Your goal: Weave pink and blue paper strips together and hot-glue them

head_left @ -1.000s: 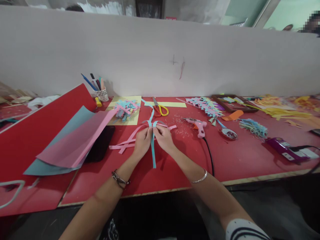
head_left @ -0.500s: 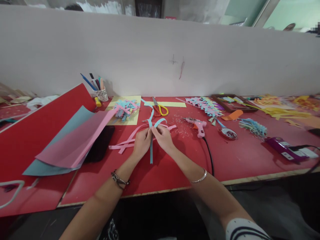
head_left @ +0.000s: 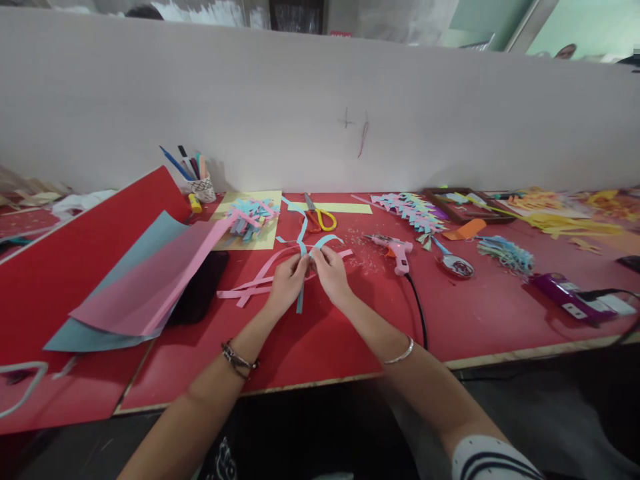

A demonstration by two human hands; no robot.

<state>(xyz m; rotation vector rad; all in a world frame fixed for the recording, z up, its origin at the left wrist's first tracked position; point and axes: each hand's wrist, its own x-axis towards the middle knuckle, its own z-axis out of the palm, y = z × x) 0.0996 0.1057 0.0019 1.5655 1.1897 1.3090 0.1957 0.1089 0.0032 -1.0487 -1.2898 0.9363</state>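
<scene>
Blue strip [head_left: 299, 301] in L hand [head_left: 287, 280], shorter below (vs. b4).

No text can be read. A small red sign [head_left: 341, 33] above the grey wall [head_left: 250, 100] carries pale marks too tiny to make out; pale patches [head_left: 575, 311] on the purple device [head_left: 551, 291] at right are illegible too.

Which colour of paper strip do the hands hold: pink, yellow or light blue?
Light blue paper, pinched by left hand and right hand; the pink strips and yellow strip lie on the table.
</scene>
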